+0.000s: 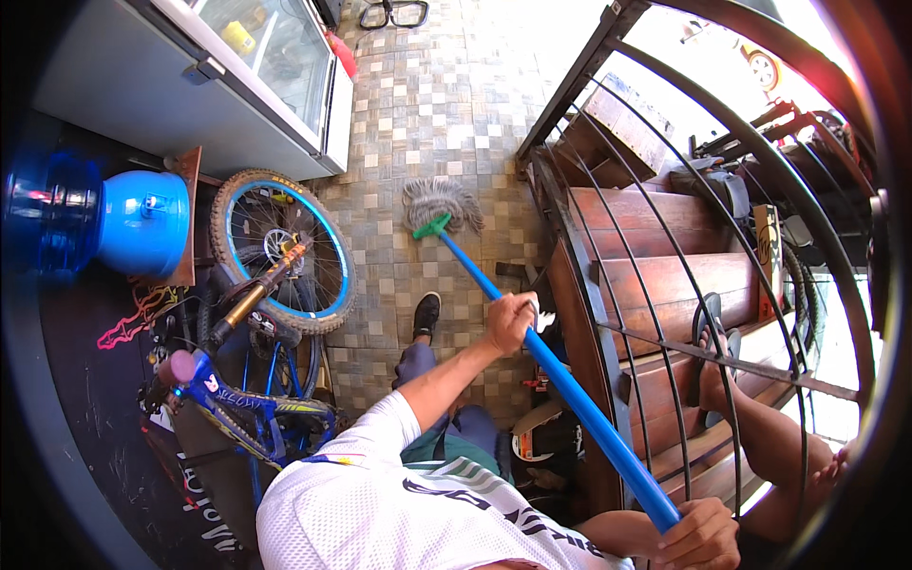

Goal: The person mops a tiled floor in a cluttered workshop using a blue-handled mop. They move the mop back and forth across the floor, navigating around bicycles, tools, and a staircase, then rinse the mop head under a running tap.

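Note:
A mop with a long blue handle [594, 408] slants from my body toward the floor ahead. Partway along the handle, my left hand [511, 323] is wrapped around it. My right hand [698, 538] grips the upper end, low at the right near the stair railing. A green clamp [432, 226] joins the handle to grey mop strands [445, 199], which lie spread on the checkered tile floor [399, 123]. One of my feet, in a dark shoe [427, 315], stands behind the mop head.
At left are a glass-door cooler [261, 85], a blue water dispenser [142, 223] and a bicycle with a blue-rimmed wheel [280, 252]. Black railing bars [655, 342] border wooden stairs [665, 285] at right, where another person's sandalled foot [712, 370] rests. A helmet [546, 445] lies near my legs.

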`<move>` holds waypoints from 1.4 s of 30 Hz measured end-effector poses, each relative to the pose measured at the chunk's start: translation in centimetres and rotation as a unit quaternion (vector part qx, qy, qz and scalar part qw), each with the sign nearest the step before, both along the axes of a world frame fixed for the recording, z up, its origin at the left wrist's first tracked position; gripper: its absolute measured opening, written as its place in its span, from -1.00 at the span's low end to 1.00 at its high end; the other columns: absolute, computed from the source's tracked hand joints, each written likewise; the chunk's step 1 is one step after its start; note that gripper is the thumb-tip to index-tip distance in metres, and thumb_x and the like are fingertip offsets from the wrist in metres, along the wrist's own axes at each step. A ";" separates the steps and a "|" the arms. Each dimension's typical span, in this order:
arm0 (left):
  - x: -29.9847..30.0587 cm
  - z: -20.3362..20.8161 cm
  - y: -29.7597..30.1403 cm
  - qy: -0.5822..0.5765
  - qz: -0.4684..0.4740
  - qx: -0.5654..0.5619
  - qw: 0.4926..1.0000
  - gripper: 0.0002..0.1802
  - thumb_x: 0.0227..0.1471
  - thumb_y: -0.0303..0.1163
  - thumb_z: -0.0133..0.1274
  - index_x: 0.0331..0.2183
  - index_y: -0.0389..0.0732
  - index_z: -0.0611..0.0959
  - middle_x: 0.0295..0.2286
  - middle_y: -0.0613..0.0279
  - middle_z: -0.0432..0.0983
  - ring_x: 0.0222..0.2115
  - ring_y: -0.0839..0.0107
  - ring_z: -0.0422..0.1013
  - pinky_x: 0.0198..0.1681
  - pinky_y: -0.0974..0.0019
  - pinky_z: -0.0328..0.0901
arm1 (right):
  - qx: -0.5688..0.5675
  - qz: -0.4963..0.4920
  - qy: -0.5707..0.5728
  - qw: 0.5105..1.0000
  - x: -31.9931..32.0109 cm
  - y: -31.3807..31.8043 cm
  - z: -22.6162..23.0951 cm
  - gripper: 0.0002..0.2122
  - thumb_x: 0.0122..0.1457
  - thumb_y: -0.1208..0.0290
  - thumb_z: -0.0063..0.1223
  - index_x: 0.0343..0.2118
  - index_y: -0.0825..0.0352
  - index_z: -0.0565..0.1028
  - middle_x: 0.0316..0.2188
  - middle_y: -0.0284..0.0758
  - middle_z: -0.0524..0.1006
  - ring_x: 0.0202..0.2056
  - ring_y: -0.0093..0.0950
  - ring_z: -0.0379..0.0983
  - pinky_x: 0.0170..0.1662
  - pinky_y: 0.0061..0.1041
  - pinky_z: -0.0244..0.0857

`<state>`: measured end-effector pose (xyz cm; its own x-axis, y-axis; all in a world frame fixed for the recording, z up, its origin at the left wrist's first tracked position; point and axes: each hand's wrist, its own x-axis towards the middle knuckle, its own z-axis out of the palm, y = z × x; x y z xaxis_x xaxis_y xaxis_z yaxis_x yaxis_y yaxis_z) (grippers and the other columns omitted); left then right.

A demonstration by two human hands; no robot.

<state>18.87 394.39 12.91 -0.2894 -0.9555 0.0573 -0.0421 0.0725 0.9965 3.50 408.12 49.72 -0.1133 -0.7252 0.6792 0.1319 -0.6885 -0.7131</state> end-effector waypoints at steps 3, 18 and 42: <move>0.9 -3.0 -6.3 -0.011 -0.010 -0.008 1.000 -0.68 0.08 -0.24 -0.15 -0.63 -0.13 0.47 -0.71 0.17 0.43 -0.62 0.06 0.42 -0.49 0.10 0.25 | 0.023 -0.089 -0.007 0.996 2.6 -2.5 -3.8 -0.72 0.24 0.25 0.06 -0.56 0.23 0.34 -0.74 -0.48 0.33 -0.77 -0.62 0.27 -0.61 -0.54 0.29; 4.6 -11.9 -37.6 -0.027 -0.075 -0.003 0.997 -0.64 0.14 -0.25 -0.16 -0.61 -0.20 0.51 -0.71 0.17 0.45 -0.65 0.22 0.44 -0.51 0.16 0.30 | 0.133 -0.215 -0.036 0.967 8.1 -22.6 -18.6 -0.71 0.29 0.29 0.03 -0.53 0.22 0.27 -0.72 -0.43 0.27 -0.69 -0.57 0.24 -0.44 -0.45 0.24; 10.9 -13.3 -35.9 -0.084 -0.045 -0.160 0.982 -0.73 0.18 -0.31 -0.17 -0.50 -0.23 0.46 -0.63 0.12 0.42 -0.56 0.13 0.43 -0.45 0.14 0.30 | 0.119 -0.148 -0.020 0.982 10.8 -22.1 -18.7 -0.60 0.28 0.21 0.15 -0.61 0.26 0.28 -0.78 -0.41 0.30 -0.73 -0.52 0.27 -0.56 -0.42 0.23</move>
<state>29.80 358.48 -0.38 -0.4028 -0.8662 0.2957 -0.1824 0.3925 0.9015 14.25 386.04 30.97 -0.3659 -0.7944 0.4847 -0.0179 -0.5148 -0.8571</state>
